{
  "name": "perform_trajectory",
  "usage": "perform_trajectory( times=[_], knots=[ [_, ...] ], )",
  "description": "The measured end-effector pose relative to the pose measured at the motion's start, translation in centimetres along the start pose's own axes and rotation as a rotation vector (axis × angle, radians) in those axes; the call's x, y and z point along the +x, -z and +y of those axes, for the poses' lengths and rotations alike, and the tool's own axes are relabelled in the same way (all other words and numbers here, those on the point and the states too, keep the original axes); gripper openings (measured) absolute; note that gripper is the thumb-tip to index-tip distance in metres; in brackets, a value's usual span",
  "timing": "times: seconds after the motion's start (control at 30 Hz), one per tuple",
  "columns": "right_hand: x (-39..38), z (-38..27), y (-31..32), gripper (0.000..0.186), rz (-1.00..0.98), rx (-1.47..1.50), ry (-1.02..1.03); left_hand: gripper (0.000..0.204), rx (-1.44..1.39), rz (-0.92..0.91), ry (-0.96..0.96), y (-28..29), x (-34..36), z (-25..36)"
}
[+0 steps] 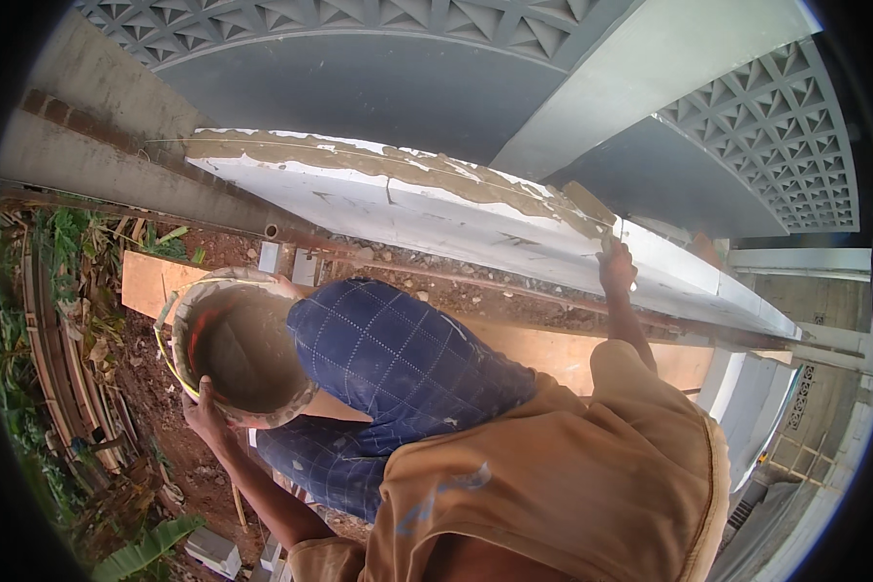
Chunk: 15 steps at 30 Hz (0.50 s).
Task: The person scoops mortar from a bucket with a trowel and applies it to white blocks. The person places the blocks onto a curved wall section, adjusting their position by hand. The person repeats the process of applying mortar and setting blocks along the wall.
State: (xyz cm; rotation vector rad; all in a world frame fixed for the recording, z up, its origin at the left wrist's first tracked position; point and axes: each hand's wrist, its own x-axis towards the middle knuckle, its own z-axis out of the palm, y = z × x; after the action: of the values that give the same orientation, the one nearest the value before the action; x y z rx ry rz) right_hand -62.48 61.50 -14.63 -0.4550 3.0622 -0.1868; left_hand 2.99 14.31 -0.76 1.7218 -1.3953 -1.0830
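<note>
My left hand [207,412] grips the near rim of a round bucket [294,402] by my knee. Grey wet mortar [247,339] lies in the bucket, and its rim is crusted. My right hand [616,267] is closed round the handle of a trowel [587,204], whose flat blade is at the top of a low white block wall [436,215]. A rough band of mortar [335,155] runs along the wall's top from the left end to the trowel. A thin string [262,143] stretches along that top.
Orange-brown planks [529,354] lie beneath me. Behind the wall stand a grey wall [359,87] and a pale column [640,78]. A concrete beam [97,160] meets the left end. Plants [63,233] and reddish soil [179,456] are at left; pale blocks [213,551] lie below.
</note>
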Motion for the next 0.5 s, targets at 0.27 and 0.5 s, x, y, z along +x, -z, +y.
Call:
perform_trajectory(
  times=[0.27,0.5],
  knots=[
    [-1.6,3.3,1.1,0.047,-0.009,-0.143,-0.08,0.057,-0.122,-0.187,0.144,0.9,-1.7,-0.1],
    [0.3,-4.3,0.4,0.051,0.096,0.013,0.315,0.048,-0.133,-0.224,0.413,2.5,-4.2,-0.1]
  ],
)
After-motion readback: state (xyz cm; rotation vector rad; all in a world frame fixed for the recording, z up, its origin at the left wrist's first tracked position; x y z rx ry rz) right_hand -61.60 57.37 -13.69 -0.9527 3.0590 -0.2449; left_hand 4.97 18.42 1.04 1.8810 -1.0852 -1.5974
